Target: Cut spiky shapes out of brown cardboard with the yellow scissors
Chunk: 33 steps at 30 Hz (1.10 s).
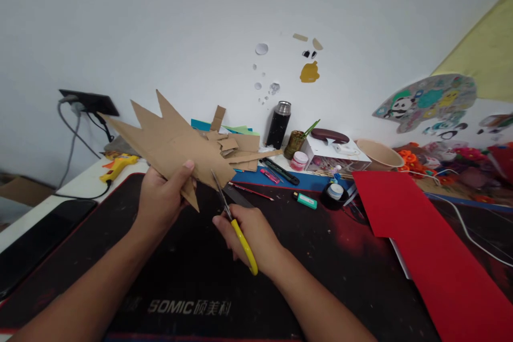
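My left hand (168, 191) grips a spiky piece of brown cardboard (172, 141), its thumb pressed on the front face and its other fingers behind. The cardboard is held up over the mat, with several pointed tips toward the upper left. In my right hand (250, 235) is a pair of scissors (245, 246) with yellow handles. Their blades point up and left, meeting the cardboard's lower right edge. A strip-like cardboard piece (256, 156) shows to the right, just behind the held piece.
Cardboard scraps (226, 144), a black thermos (279, 125) and a white box (336, 150) stand along the wall. A green lighter (305, 200) and red pencil (251, 191) lie on the black mat (192, 272). Red sheet (425, 246) is right; yellow glue gun (118, 165) and phone (42, 238) are left.
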{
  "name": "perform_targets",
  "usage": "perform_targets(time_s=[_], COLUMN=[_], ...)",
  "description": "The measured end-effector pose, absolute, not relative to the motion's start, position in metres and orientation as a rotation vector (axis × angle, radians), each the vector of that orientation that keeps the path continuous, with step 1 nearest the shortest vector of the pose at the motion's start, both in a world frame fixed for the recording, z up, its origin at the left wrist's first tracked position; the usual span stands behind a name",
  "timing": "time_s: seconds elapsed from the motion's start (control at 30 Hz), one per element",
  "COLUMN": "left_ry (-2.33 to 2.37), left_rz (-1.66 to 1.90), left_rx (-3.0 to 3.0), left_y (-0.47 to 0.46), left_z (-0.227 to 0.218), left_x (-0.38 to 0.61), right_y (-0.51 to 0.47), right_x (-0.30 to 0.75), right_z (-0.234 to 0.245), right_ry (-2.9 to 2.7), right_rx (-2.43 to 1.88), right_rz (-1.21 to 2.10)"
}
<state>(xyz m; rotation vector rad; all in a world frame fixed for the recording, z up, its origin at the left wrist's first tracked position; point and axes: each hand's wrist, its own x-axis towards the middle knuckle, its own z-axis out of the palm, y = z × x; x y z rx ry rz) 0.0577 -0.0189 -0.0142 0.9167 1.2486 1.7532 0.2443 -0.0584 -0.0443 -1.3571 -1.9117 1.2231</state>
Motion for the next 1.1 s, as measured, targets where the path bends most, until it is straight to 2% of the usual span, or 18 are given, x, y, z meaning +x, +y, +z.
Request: perform_targets(time_s=[0.1,0.6,0.77,1.1], left_ry=[1.230,1.318,1.339,1.360], left_rz=[1.774,1.713,1.693,1.690], left_rx=[0.937,1.053,1.079,1.026], left_y=[-0.019,-0.027,-0.028,-0.024], left_z=[-0.014,-0.013,-0.011,-0.024], left_x=[0.056,0.058,0.059,0.062], right_y=[-0.058,-0.059,-0.057,-0.056], right_x=[0.247,0.250,0.250,0.248], right_z=[-0.039,-0.030,-0.036,-0.039], right_ry=[-1.830,-1.648,-1.709,-1.681], right_rx=[-1.313,-1.209,-1.231,-1.300], right_rz=[1.361,1.648,1.491,1.466])
